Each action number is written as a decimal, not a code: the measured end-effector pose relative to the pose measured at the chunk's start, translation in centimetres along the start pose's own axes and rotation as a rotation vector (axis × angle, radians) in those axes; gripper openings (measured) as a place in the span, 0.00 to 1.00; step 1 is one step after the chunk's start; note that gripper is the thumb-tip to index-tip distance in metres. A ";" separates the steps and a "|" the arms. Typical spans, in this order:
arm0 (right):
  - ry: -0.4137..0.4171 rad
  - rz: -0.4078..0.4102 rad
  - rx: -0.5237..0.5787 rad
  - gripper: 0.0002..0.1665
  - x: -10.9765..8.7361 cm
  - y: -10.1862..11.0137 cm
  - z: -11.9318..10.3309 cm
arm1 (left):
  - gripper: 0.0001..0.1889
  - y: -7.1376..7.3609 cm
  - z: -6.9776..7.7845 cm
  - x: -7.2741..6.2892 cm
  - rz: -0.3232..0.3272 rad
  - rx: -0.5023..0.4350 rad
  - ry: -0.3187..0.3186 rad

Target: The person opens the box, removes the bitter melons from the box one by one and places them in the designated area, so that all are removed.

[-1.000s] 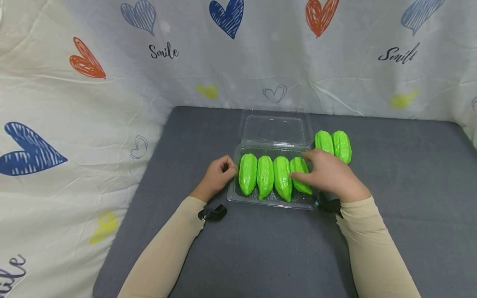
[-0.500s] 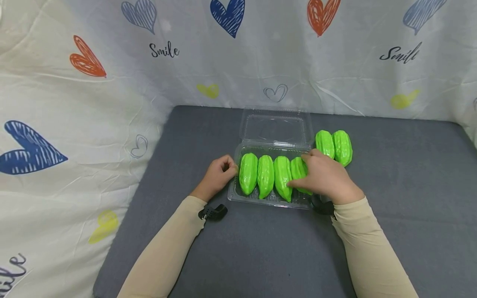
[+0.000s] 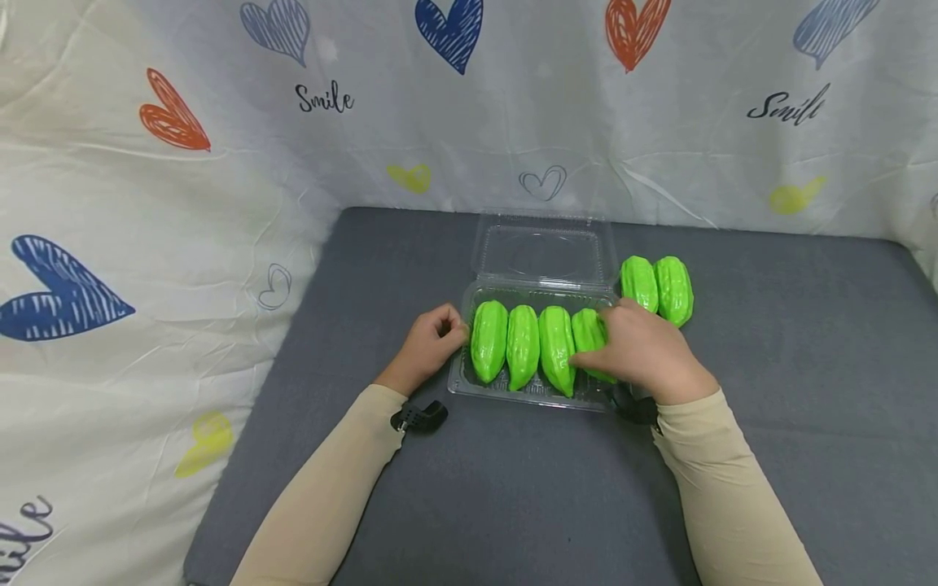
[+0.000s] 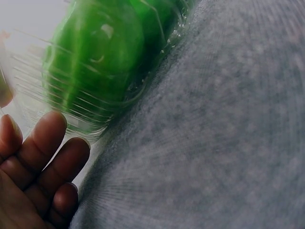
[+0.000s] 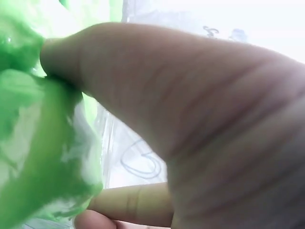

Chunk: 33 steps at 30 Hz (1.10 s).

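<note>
A clear plastic clamshell container lies with its lid raised back. In its base, three glossy green ridged gourds stand side by side, and a fourth green ridged gourd sits at the right end. My right hand grips this fourth one, thumb on its left side and fingers at its far right. The right wrist view has the thumb close against the green surface. My left hand pinches the container's left rim; its curled fingers touch the clear wall.
Two more green gourds lie together on the grey tablecloth behind the right hand. The transparent lid leans toward a white curtain printed with hearts. Black wrist straps sit at both sleeves.
My right hand has shifted slightly left and closer around the fourth gourd, which now leans a little less. The left hand stays at the container's rim.
</note>
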State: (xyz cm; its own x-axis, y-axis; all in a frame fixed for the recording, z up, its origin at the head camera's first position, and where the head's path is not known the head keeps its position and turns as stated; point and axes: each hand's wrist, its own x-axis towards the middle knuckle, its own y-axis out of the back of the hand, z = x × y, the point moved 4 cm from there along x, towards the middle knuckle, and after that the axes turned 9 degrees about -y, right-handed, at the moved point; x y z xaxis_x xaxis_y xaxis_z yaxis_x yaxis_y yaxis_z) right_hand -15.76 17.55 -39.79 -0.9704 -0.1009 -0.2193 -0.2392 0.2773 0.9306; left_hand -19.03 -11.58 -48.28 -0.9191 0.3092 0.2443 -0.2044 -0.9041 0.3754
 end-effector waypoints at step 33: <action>-0.064 0.099 0.061 0.21 -0.8 1.2 -0.2 | 0.09 0.1 -0.1 -0.1 0.000 -0.034 -0.032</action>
State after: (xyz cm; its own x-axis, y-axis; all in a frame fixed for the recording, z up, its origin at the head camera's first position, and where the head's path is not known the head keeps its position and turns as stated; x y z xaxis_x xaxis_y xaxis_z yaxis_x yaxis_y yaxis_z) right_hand -15.22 17.81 -38.45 -0.9891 -0.0093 -0.1472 -0.1416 0.3404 0.9296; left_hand -19.02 -11.75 -48.33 -0.9078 0.3180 0.2734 -0.2163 -0.9135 0.3445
